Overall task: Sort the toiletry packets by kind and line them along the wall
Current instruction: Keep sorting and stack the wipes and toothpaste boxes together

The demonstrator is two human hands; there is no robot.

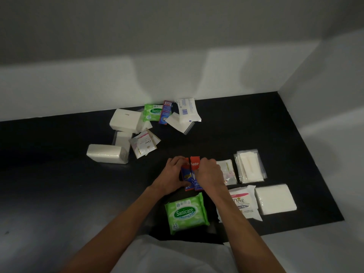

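Toothpaste sachets, red at the top and blue below, lie side by side at the middle of the black counter, well apart from the wall. Both hands are on them. The left hand has its fingers curled over the left edge of the pair. The right hand has its fingers curled over the right edge and pinches the packets from that side. How tightly the thumbs press cannot be told, as they are hidden.

The step in hand looks like squaring up the toothpaste group among the sorted kinds. Near it lie a green wipes pack, a Dove packet, a white tissue pack, clear sachets and small pale sachets just beside the right hand.

Sorting seems about half done. A mixed heap sits close to the wall, with a second wipes pack, another red-and-blue sachet (probably the same toothpaste), Dove sachets and tissue packs.

The next move probably calls for letting go of the pair and reaching far forward into the heap. The thin sachets there overlap, so one should be lifted by its edge without dragging the others. None of the groups is lined along the wall yet.
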